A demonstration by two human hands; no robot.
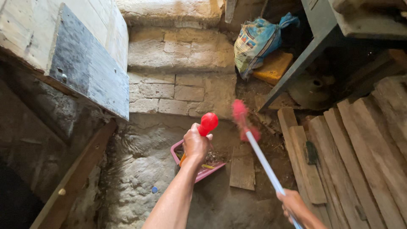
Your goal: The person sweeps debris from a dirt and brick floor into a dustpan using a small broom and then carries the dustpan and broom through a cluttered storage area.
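My left hand (196, 142) grips the upright handle of a pink dustpan (199, 169); the handle ends in a red knob (208, 123) above my fist. The pan rests on the dirt floor and holds some debris. My right hand (294, 203), at the lower right, holds the white pole of a broom (263, 161). Its pink, blurred bristle head (241, 116) hangs above the floor just right of the dustpan.
Stone steps (178, 63) rise ahead. A wooden box with a dark metal face (89, 63) juts out at the left. Several planks (360, 152) lie at the right, and a small board (242, 169) beside the pan. A tied blue sack (254, 42) and yellow block (273, 68) sit at the back.
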